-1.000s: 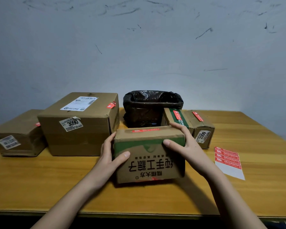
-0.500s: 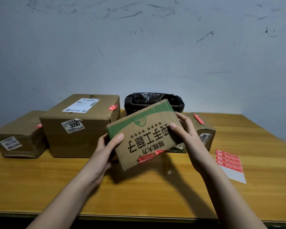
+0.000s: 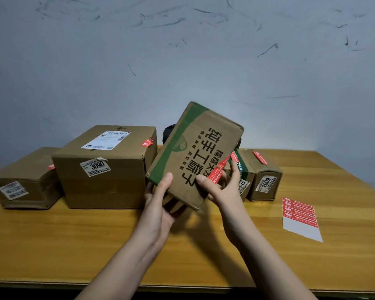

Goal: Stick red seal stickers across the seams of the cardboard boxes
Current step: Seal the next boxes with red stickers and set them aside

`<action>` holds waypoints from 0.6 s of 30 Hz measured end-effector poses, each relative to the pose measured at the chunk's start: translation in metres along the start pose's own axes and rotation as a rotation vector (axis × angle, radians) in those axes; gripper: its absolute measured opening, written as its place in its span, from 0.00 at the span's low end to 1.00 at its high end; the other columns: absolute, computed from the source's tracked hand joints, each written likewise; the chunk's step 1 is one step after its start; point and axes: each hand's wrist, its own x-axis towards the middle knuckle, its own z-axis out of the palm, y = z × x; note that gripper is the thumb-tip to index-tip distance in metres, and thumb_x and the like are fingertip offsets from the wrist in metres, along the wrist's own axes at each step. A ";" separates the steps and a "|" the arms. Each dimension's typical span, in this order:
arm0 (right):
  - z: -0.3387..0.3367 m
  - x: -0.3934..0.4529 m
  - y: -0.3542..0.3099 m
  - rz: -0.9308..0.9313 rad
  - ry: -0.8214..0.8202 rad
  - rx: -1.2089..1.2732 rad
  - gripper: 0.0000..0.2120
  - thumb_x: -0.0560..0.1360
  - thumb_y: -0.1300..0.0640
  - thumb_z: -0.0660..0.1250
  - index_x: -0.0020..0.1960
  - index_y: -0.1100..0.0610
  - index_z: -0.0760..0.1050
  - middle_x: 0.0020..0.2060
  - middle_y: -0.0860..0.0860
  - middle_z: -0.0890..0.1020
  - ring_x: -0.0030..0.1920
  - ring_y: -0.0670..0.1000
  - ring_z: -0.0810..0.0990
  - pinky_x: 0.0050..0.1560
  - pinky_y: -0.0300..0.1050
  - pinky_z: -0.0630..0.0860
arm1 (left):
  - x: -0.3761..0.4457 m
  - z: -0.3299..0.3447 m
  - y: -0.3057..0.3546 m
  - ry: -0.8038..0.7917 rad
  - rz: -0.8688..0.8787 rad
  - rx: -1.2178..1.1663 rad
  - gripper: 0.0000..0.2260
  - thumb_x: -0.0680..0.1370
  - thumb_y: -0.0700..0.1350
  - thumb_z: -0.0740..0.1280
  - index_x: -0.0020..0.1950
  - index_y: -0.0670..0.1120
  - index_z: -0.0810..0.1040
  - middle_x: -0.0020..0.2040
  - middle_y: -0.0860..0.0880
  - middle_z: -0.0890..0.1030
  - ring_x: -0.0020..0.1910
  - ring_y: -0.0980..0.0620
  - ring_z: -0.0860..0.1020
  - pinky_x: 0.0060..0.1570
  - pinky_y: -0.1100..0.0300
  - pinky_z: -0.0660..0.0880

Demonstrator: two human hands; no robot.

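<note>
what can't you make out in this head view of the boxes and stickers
- Black-lined bin: mostly hidden behind the tilted green-striped box.
- Held box's far faces and seams: turned away from the camera.
- Left hand fingers: under the box.
- Sticker sheet print: too small to read.
- Leftmost box label: blurred.

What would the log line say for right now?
left hand: holds green-striped box | right hand: holds same box | box: lifted, tilted | sticker sheet: on table
</note>
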 end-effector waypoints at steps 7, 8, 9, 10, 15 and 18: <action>-0.031 0.009 -0.025 -0.059 -0.044 -0.300 0.52 0.61 0.47 0.72 0.77 0.43 0.45 0.71 0.47 0.63 0.69 0.48 0.67 0.70 0.51 0.66 | -0.023 0.007 0.019 0.090 0.296 0.454 0.49 0.66 0.56 0.75 0.77 0.58 0.45 0.75 0.56 0.57 0.73 0.56 0.61 0.68 0.60 0.60; -0.035 0.011 -0.028 -0.064 -0.070 -0.347 0.53 0.60 0.46 0.72 0.76 0.42 0.45 0.71 0.46 0.63 0.68 0.46 0.67 0.69 0.49 0.67 | -0.028 0.010 0.023 0.086 0.414 0.557 0.49 0.65 0.59 0.72 0.76 0.59 0.44 0.74 0.59 0.54 0.74 0.59 0.56 0.68 0.66 0.56; -0.037 0.012 -0.031 -0.068 -0.098 -0.385 0.53 0.58 0.45 0.72 0.76 0.41 0.46 0.70 0.45 0.63 0.67 0.44 0.68 0.67 0.46 0.67 | -0.031 0.013 0.029 0.065 0.532 0.661 0.48 0.65 0.61 0.70 0.76 0.60 0.43 0.74 0.62 0.51 0.75 0.63 0.52 0.67 0.72 0.54; -0.038 0.013 -0.032 -0.074 -0.129 -0.426 0.54 0.57 0.43 0.72 0.76 0.40 0.47 0.69 0.43 0.63 0.67 0.43 0.68 0.67 0.45 0.67 | -0.031 0.014 0.036 0.040 0.637 0.762 0.46 0.66 0.63 0.68 0.75 0.61 0.42 0.74 0.63 0.50 0.74 0.66 0.50 0.66 0.76 0.52; -0.036 0.012 -0.036 -0.139 -0.274 -0.700 0.48 0.57 0.41 0.68 0.72 0.33 0.49 0.66 0.37 0.64 0.70 0.46 0.67 0.70 0.58 0.65 | -0.012 0.024 0.087 -0.100 0.903 1.222 0.40 0.67 0.65 0.65 0.73 0.62 0.46 0.74 0.59 0.52 0.75 0.62 0.50 0.71 0.70 0.50; -0.035 0.009 -0.042 -0.182 -0.353 -0.818 0.49 0.57 0.41 0.67 0.73 0.35 0.47 0.68 0.40 0.65 0.70 0.48 0.66 0.70 0.57 0.64 | 0.000 0.026 0.108 -0.255 0.757 1.360 0.41 0.63 0.67 0.66 0.72 0.66 0.51 0.74 0.60 0.56 0.74 0.63 0.54 0.74 0.55 0.55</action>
